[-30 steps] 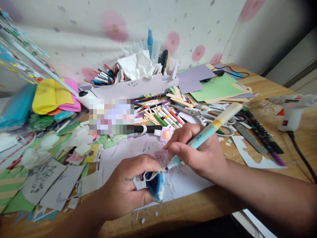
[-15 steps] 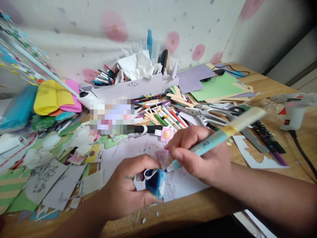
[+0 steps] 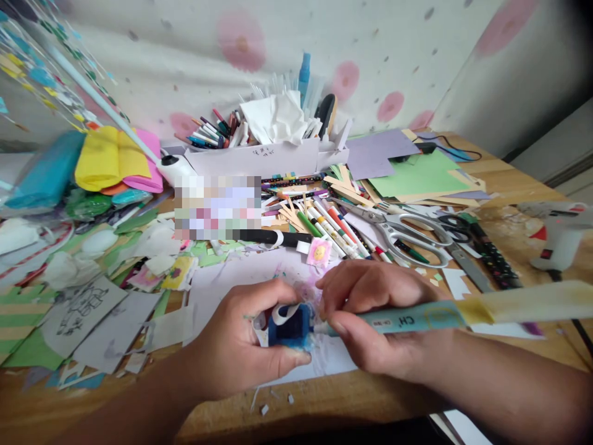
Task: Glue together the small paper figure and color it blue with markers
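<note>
My left hand [image 3: 241,346] is closed around a small blue piece with white edges [image 3: 288,326], held just above a white sheet [image 3: 241,281] near the table's front edge. My right hand [image 3: 375,324] grips a long light-blue and cream marker [image 3: 445,311] that lies almost level, its tip touching the blue piece's right side. Purple and blue smudges mark the sheet behind the piece.
Scissors [image 3: 401,230], loose markers [image 3: 331,227] and paper scraps lie behind my hands. A white box [image 3: 259,157] of pens stands at the back. Coloured paper [image 3: 417,173] is stacked back right, a glue gun [image 3: 563,238] at right, cut-outs [image 3: 83,315] at left.
The marker has tipped from a steep slant to almost level, its rear end swinging down to the right. Both hands and the blue piece stay together; the view has shifted slightly.
</note>
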Demonstrator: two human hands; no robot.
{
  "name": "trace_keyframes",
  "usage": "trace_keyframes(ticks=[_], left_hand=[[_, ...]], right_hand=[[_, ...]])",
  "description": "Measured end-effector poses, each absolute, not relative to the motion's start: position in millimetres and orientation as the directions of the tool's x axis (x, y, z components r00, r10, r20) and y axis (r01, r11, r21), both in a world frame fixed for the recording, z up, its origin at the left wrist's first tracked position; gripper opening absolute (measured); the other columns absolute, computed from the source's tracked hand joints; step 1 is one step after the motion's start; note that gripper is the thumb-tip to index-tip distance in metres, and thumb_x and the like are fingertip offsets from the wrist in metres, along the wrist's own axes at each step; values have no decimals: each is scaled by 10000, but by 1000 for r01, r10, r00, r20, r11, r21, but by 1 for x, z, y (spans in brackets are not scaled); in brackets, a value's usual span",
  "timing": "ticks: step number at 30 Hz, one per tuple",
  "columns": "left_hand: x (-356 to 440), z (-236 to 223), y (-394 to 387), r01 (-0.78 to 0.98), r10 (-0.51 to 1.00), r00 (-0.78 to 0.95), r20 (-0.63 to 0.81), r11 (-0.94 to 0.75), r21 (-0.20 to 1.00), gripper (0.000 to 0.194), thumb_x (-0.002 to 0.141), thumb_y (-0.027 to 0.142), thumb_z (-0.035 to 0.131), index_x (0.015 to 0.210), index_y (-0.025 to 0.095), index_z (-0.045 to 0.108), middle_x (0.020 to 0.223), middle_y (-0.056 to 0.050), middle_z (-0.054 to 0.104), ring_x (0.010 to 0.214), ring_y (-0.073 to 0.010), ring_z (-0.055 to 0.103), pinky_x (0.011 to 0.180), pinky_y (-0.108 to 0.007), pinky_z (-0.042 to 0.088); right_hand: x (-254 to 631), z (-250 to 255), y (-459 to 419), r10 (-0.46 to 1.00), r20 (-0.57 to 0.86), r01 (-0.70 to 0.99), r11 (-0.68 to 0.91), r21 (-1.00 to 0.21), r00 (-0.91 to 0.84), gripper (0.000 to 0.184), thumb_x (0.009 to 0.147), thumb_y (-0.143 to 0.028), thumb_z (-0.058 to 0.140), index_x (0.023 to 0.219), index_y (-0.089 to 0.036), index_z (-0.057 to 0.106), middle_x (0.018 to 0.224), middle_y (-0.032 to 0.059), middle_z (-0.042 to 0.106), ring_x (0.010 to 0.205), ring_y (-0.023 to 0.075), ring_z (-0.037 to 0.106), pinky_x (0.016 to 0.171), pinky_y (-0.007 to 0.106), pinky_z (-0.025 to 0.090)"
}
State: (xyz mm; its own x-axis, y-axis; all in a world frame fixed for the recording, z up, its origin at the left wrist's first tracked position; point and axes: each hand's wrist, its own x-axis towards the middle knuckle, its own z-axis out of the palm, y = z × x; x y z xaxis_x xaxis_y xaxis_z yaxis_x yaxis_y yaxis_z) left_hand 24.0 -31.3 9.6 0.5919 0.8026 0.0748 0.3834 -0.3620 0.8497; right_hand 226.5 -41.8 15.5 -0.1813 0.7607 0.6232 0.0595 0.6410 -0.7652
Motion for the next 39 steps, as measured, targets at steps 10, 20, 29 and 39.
trace_keyframes(ticks=[10,20,29,39], left_hand=[[26,10,-31,416,800,591,105,-414,809,228,652,135,713,837,222,609,682,67,584,586,-100,497,568,-210,433],[25,10,-28,396,799,593,102,-399,827,212,654,134,710,819,219,607,680,69,579,598,-103,504,580,-212,429],[24,9,-27,283,804,592,-47,-153,947,269,654,237,778,867,217,615,717,56,535,622,-108,465,562,-211,407],[23,4,-30,171,781,617,-101,-8,985,349,658,259,811,943,216,612,735,40,524,633,-104,466,548,-191,406]], right_hand=[[224,13,-43,828,544,79,556,-827,-136,304,759,-153,682,579,-220,448,563,15,645,482,143,619,446,259,499],[224,11,-41,821,550,73,564,-822,-151,297,741,-133,682,581,-225,449,559,8,635,480,145,612,452,263,498],[224,13,-40,820,568,-80,563,-823,-76,280,766,-174,722,622,-226,487,597,21,642,545,171,647,507,300,550],[222,13,-43,795,603,-122,593,-796,-72,289,750,-151,723,610,-222,481,600,21,648,575,177,673,544,301,574]])
